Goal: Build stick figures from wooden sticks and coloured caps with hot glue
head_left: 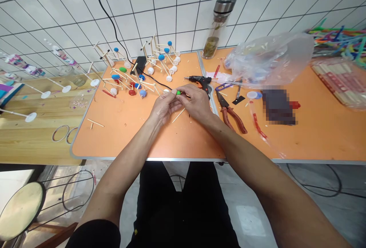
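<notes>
Pinching a small glossy green bead (178, 93), the left hand (164, 107) and right hand (197, 103) were both curled closed, fingertips meeting over an orange laminate table (143, 137). Couldn't tell what else sat inside that grip. A thin wooden stick (178, 115) lay just under the hands, and a black-and-orange hot glue gun (198, 81) sat just past them. Red-handled pliers (230, 112) lay off to the right, near a crinkly clear plastic bag (271, 57). Spindly stick models (162, 57) with rounded blue and white ends crowded the far side.
</notes>
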Demonstrator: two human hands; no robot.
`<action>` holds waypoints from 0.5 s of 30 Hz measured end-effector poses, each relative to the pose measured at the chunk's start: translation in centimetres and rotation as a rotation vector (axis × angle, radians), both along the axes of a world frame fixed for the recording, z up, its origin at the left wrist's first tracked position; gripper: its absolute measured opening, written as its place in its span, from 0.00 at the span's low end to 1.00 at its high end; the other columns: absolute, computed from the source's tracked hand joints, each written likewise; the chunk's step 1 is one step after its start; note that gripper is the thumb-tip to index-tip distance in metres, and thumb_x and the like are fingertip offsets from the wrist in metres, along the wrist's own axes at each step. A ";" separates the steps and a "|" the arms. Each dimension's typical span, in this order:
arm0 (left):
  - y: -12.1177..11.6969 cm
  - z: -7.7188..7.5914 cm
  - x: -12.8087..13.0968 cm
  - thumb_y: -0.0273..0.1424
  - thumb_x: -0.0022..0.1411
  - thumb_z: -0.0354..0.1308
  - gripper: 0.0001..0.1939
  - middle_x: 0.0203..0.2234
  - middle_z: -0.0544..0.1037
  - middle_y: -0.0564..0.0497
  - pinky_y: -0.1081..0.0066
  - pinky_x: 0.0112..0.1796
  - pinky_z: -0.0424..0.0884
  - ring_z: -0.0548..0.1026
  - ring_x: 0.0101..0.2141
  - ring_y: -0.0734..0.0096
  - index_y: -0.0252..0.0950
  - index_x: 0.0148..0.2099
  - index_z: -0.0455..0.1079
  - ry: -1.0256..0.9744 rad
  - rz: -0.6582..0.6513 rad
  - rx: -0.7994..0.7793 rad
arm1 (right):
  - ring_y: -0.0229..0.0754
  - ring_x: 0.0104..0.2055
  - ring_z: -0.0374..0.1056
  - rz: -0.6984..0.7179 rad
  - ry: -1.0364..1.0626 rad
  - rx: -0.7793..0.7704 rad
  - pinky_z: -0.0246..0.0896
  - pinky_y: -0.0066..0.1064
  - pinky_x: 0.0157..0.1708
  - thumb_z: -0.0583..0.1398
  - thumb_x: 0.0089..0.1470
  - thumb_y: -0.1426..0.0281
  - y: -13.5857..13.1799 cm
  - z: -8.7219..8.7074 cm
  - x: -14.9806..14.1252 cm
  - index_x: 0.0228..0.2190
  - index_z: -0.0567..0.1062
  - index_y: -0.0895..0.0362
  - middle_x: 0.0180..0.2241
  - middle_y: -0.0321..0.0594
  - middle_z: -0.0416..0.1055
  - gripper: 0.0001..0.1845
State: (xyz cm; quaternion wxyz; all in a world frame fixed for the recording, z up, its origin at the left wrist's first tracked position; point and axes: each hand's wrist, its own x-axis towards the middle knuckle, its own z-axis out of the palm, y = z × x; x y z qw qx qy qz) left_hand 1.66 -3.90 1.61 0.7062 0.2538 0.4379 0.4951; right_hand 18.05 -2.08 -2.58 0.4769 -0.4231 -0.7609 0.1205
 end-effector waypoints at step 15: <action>0.3 -0.6 -0.1 0.30 0.83 0.69 0.13 0.35 0.92 0.50 0.77 0.46 0.82 0.86 0.31 0.78 0.35 0.40 0.82 -0.030 0.011 0.020 | 0.56 0.51 0.83 0.017 0.070 0.037 0.76 0.47 0.54 0.67 0.70 0.70 0.0 0.0 -0.3 0.49 0.89 0.50 0.48 0.44 0.89 0.11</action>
